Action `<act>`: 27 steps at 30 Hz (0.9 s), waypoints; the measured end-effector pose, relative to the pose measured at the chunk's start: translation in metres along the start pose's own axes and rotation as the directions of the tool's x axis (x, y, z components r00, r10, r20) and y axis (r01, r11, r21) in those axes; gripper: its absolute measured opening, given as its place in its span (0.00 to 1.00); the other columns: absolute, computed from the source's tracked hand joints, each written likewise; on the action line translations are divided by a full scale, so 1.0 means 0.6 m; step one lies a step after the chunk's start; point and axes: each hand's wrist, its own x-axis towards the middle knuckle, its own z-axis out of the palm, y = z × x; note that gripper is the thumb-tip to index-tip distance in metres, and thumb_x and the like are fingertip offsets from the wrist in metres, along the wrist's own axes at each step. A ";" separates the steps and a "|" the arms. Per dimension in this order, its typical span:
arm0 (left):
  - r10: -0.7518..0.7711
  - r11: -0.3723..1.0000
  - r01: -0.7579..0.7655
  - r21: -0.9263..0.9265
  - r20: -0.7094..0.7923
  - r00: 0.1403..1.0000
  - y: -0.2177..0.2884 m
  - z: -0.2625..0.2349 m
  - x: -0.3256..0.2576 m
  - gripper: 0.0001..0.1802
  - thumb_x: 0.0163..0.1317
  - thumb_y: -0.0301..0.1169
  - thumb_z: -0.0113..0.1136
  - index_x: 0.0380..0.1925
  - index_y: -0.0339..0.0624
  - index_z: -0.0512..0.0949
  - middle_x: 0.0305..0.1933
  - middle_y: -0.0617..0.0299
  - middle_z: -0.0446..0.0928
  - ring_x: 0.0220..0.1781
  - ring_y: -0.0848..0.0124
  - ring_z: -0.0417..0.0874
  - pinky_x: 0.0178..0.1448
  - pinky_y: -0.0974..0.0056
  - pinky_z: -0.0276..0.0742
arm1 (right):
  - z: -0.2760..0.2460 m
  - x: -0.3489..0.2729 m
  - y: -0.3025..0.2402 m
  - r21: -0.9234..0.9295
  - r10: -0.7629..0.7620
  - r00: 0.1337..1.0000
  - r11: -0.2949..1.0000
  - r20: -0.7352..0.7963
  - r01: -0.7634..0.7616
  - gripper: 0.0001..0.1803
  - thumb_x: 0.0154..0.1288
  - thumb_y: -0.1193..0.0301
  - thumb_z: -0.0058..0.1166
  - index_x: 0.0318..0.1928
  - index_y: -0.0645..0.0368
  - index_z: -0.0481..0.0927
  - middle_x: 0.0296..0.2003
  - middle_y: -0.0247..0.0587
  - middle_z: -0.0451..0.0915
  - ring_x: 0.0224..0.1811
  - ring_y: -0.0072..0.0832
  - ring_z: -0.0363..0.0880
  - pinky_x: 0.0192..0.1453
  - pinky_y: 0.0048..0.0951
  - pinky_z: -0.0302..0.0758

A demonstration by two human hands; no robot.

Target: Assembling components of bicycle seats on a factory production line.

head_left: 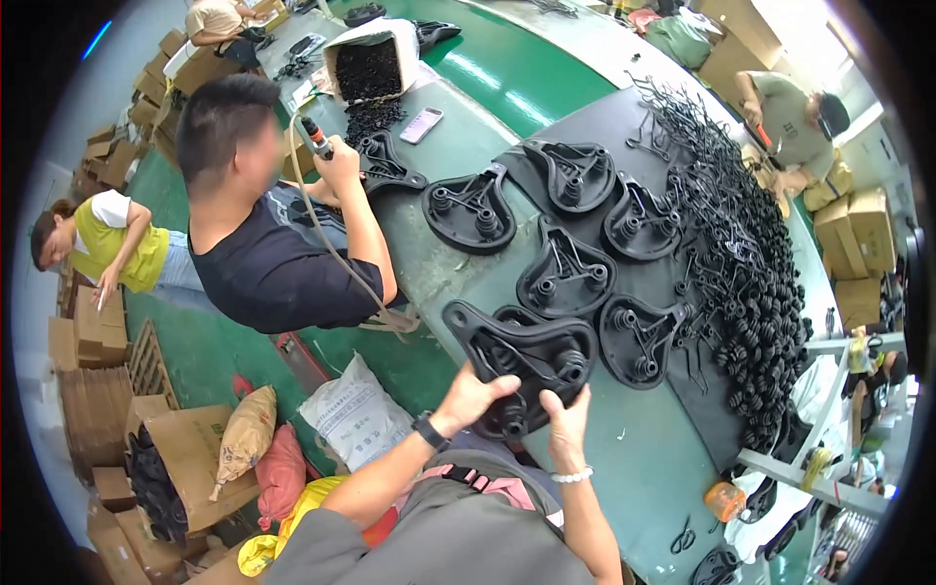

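Black plastic seat base (522, 356) held up at lower centre of the frame, just off the green table (624, 458). Left hand (468, 398) wrapped around its near-left edge, fingers curled tight on the rim. Right hand (567, 419) pinching the near-right edge, fingers together and clamped on the plastic, thumb side hidden behind it.

Risky bit, probably: grip only along one edge, so most of the base hangs out past the fingers. Easy to twist loose and drop onto the loose bases (565, 268) lying just beyond, centre frame. A knock there could shove one into the big heap of black springs and wire parts (741, 263) on the right and tangle things up.

Also worth watching: co-worker (263, 224) at upper left running a powered screwdriver (315, 136) with a hose, quite near along the same table edge. Swinging the base leftwards might snag that hose. Phone (421, 125) sitting flat up top, well apart, looks safe.
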 end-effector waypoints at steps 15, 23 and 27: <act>-0.052 0.986 0.089 0.142 -0.249 0.967 -0.022 -0.287 0.126 0.44 0.74 0.58 0.58 0.73 0.30 0.65 0.70 0.47 0.74 0.71 0.64 0.74 0.75 0.62 0.66 | 0.335 0.207 0.141 -0.275 0.079 0.948 0.947 -0.307 -0.168 0.62 0.51 0.63 0.82 0.75 0.76 0.53 0.68 0.55 0.71 0.66 0.38 0.73 0.72 0.34 0.69; -0.234 0.967 0.255 -0.013 -0.449 0.863 -0.123 -0.319 0.112 0.54 0.71 0.60 0.60 0.82 0.45 0.43 0.79 0.51 0.60 0.77 0.57 0.66 0.71 0.43 0.70 | 0.416 0.206 0.117 -0.392 0.222 0.836 0.803 -0.502 -0.448 0.71 0.47 0.47 0.80 0.78 0.71 0.49 0.75 0.66 0.61 0.78 0.52 0.61 0.80 0.43 0.61; -0.019 0.992 0.082 0.097 -0.529 0.849 -0.188 -0.360 0.102 0.46 0.71 0.57 0.63 0.76 0.42 0.56 0.68 0.61 0.73 0.62 0.68 0.76 0.63 0.55 0.75 | 0.448 0.198 0.133 -0.346 0.320 0.834 0.798 -0.450 -0.493 0.73 0.44 0.43 0.81 0.77 0.68 0.47 0.76 0.73 0.54 0.78 0.62 0.57 0.80 0.52 0.61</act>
